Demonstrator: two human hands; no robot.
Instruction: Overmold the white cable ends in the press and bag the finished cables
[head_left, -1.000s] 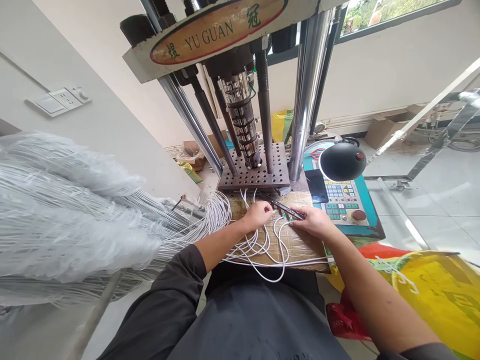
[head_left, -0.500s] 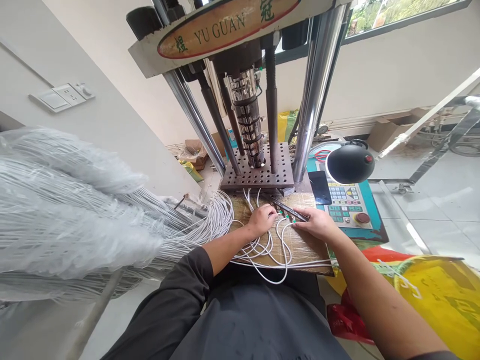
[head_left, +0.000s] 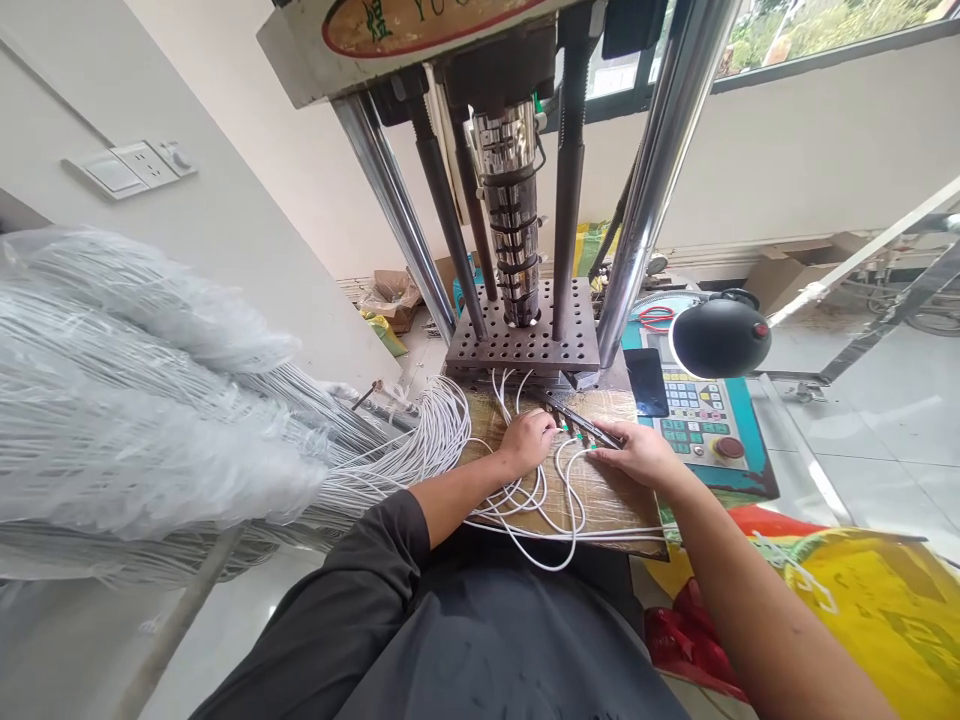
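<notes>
On the tape-covered work board (head_left: 626, 510), my left hand (head_left: 527, 443) is closed, thumb and fingertips pinched at the end of a white cable. Much of that cable end is hidden by the fingers. A long dark metal bar (head_left: 576, 417) lies slantwise in front of the press, and my right hand (head_left: 639, 453) grips its near right end. Along the bar's near side sit several small green-tipped cable ends (head_left: 578, 437). From these, white cables (head_left: 576, 500) loop over the board toward me.
A press with a drilled steel plate (head_left: 517, 350) stands behind my hands. To the left hangs a thick bundle of white cables (head_left: 442, 430), partly in clear plastic. At right are a control panel (head_left: 694, 410), a black lamp (head_left: 720, 335) and a yellow bag (head_left: 877, 600).
The view has tilted down and shifted slightly, so the press appears larger and higher. Both hands keep nearly the same places at the bar and cable ends.
</notes>
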